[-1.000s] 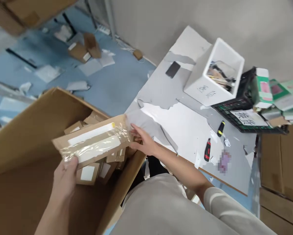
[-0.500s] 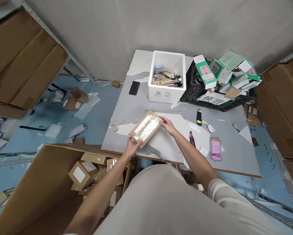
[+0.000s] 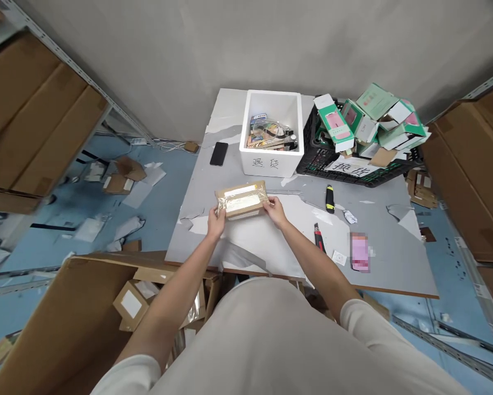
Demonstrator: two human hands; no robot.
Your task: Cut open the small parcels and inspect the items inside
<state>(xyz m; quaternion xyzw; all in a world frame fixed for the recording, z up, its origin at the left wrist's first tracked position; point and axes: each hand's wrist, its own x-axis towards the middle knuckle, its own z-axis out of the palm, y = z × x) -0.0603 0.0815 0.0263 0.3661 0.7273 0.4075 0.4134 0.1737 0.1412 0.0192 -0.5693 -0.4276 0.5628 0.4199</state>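
Note:
A brown cardboard package [image 3: 242,199], wrapped in shiny clear tape and bearing a white label, is held level over the table. My left hand [image 3: 216,221] grips its left end, and my right hand [image 3: 276,212] grips its right end. To the right on the table lie a red and black box cutter [image 3: 319,237], a black and yellow marker [image 3: 330,199], a crumpled white paper [image 3: 350,217] and a blurred pink item [image 3: 360,252]. A black phone [image 3: 219,153] lies at the table's left side.
Behind are a white foam box [image 3: 271,163] holding mixed items and a black crate [image 3: 353,176] heaped with green-and-white boxes. A large open carton [image 3: 77,307] with small packages stands at the lower left. Shelves with brown cartons [image 3: 32,120] flank both sides.
The package has turned from a diagonal slant to nearly level, showing more of its front side. My left hand has moved up and slightly left. The view has shifted slightly.

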